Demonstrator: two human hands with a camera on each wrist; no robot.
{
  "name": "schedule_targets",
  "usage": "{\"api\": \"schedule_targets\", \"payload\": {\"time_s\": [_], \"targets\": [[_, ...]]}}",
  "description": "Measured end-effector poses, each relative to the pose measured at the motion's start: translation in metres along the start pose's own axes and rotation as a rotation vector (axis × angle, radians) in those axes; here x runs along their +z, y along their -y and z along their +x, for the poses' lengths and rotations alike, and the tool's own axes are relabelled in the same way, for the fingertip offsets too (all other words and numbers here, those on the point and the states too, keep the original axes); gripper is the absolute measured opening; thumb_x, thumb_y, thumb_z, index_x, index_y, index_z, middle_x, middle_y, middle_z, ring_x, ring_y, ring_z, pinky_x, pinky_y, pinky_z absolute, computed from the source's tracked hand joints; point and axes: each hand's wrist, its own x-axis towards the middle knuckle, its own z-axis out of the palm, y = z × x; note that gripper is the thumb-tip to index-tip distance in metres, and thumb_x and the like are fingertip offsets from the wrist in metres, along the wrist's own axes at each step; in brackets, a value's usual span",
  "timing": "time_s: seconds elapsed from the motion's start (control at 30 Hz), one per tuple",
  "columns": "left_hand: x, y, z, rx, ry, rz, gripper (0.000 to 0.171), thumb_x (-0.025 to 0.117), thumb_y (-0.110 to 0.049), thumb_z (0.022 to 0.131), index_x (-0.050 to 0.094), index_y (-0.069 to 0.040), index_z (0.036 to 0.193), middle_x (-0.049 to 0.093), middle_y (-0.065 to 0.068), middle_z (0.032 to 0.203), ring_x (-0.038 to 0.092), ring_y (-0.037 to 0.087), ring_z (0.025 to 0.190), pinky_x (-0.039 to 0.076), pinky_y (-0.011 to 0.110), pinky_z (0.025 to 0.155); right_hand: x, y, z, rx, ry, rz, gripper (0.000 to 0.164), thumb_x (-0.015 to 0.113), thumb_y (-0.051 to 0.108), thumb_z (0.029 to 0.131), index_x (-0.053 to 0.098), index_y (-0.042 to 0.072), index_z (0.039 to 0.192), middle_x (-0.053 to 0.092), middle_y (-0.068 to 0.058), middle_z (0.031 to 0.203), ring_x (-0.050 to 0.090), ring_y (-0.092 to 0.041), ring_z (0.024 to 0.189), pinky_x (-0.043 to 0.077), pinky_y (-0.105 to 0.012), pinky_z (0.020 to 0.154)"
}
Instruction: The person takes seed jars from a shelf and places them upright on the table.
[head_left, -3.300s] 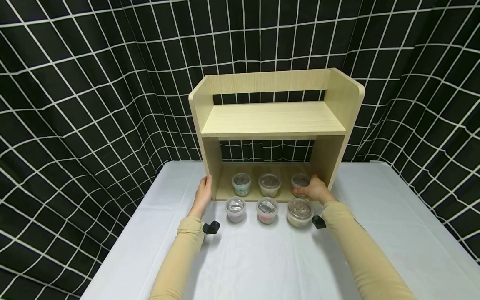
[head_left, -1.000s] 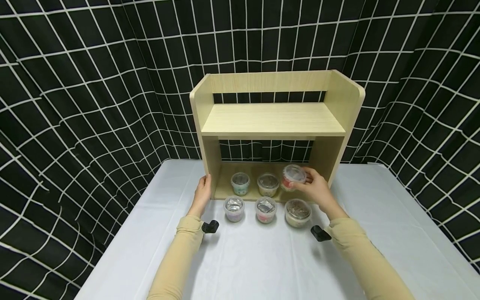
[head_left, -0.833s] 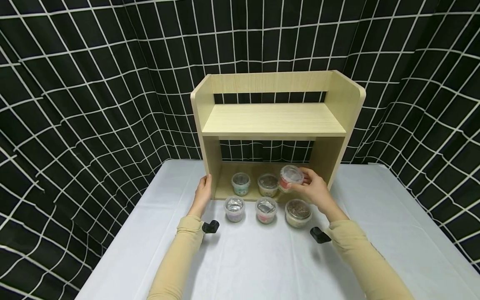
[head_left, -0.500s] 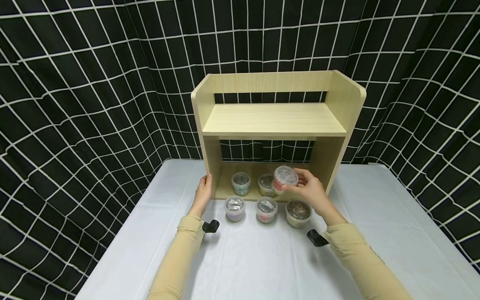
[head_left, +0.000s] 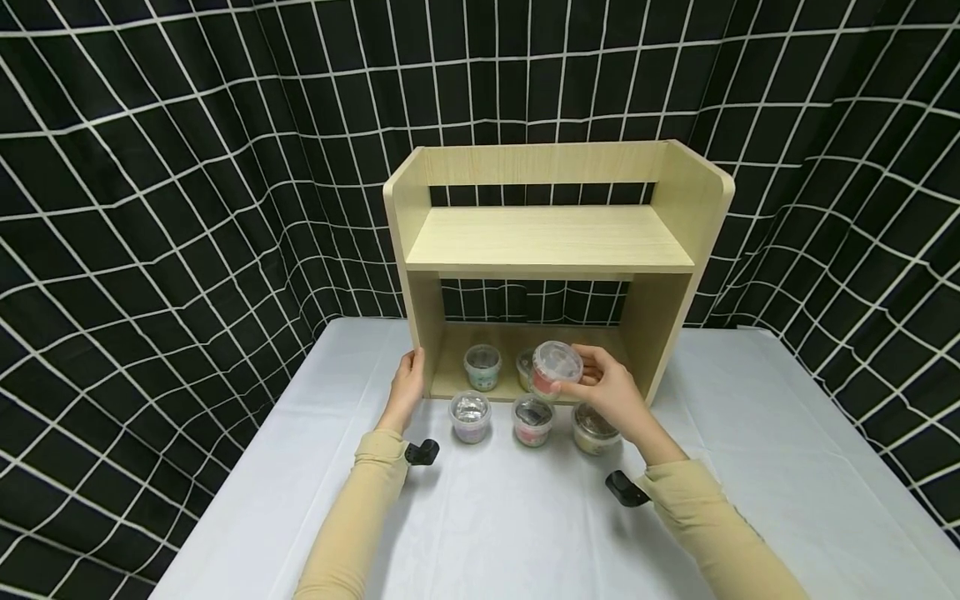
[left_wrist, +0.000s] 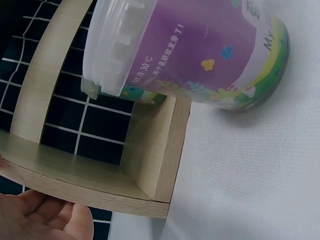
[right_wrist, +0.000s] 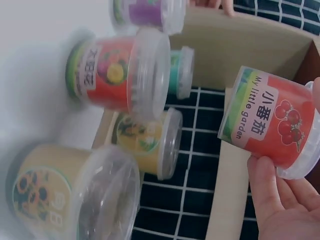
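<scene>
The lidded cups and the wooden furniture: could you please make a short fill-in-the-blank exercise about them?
The right hand holds a cup whose label reads "My little ____".
The left hand touches the side of the wooden ____.
Exactly ____ cups stand directly on the white tabletop.
Missing words: garden; shelf; three.

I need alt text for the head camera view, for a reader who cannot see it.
A person's right hand holds up a red cup at the lower level of a wooden shelf, while the left hand holds its side. Two lidded cups stand on that level; three more on the white table in front.
</scene>
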Motion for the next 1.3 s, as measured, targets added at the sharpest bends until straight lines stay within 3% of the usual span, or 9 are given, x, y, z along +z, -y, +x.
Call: {"api": "schedule_targets", "payload": {"time_s": [0.1,0.3,0.73,1.3], "targets": [[0.000,0.000,0.000,-0.001,0.008,0.002,0.073,0.028,-0.058,0.095,0.030,-0.002,0.142,0.031,0.022,0.143,0.027,0.037,0.131,0.024,0.048,0.105,0.005,0.003,-0.005,0.008,0.011,0.000,0.081,0.080,0.036,0.072,0.040,0.005,0.136,0.052,-0.015,0.122,0.055,-0.026,0.107,0.048,-0.030,0.085],[-0.001,0.001,-0.001,-0.016,0.045,0.008,0.075,0.025,-0.060,0.095,0.024,-0.004,0.144,0.026,0.020,0.146,0.024,0.037,0.132,0.023,0.051,0.105,0.017,0.007,-0.012,-0.026,0.036,0.048,0.075,0.080,0.024,0.075,0.041,-0.001,0.134,0.052,-0.019,0.121,0.054,-0.029,0.107,0.047,-0.029,0.087],[-0.001,0.001,-0.001,-0.016,0.031,0.013,0.072,0.026,-0.058,0.095,0.026,-0.005,0.144,0.028,0.019,0.146,0.025,0.036,0.132,0.023,0.049,0.105,0.041,0.006,-0.021,-0.053,0.096,0.084,0.071,0.082,0.020,0.072,0.045,-0.002,0.130,0.055,-0.018,0.116,0.056,-0.029,0.104,0.047,-0.034,0.089],[-0.002,0.000,-0.001,-0.005,0.024,0.005,0.071,0.027,-0.056,0.096,0.027,-0.003,0.143,0.029,0.021,0.145,0.027,0.036,0.132,0.024,0.048,0.105,0.082,-0.001,-0.035,-0.007,0.169,0.142,0.067,0.084,0.013,0.067,0.050,-0.005,0.122,0.057,-0.016,0.113,0.060,-0.027,0.095,0.051,-0.030,0.080]]}}
